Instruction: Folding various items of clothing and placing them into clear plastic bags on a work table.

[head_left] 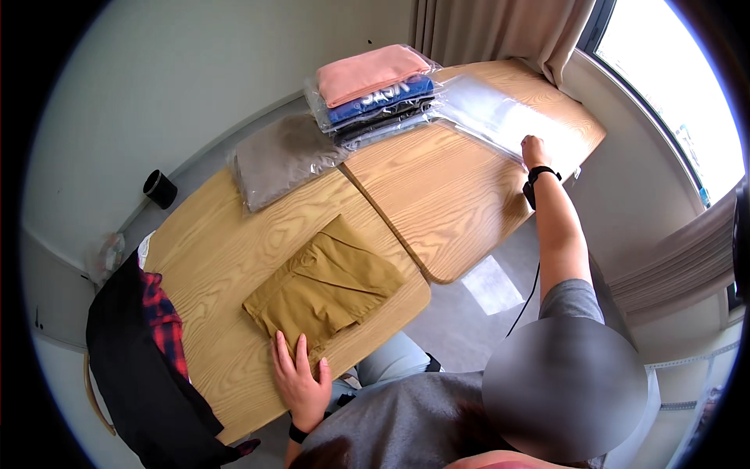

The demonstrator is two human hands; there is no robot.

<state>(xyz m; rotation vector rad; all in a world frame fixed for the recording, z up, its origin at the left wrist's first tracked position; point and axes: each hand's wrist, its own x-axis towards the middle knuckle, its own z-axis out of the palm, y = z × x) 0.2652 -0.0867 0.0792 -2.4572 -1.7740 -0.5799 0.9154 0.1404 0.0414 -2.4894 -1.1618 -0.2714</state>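
Folded mustard-brown trousers (336, 273) lie on the near part of the wooden table. My left hand (301, 383) rests on their lower left edge, fingers spread and flat. Far to the right, my right arm stretches out over the table. There my right hand (534, 152), a dark band on its wrist, is closed at the near edge of a pile of clear plastic bags (492, 109). The fingertips are partly hidden, but they seem to pinch a bag. Bright window light glares off the plastic.
Bagged, folded clothes (375, 74) are stacked at the back, pink on top, beside a bagged grey-brown garment (285, 156). Black and red plaid clothes (141, 352) hang over the left edge. A gap (383, 219) divides the two tabletops (437, 180). A black bin (160, 189) stands beyond.
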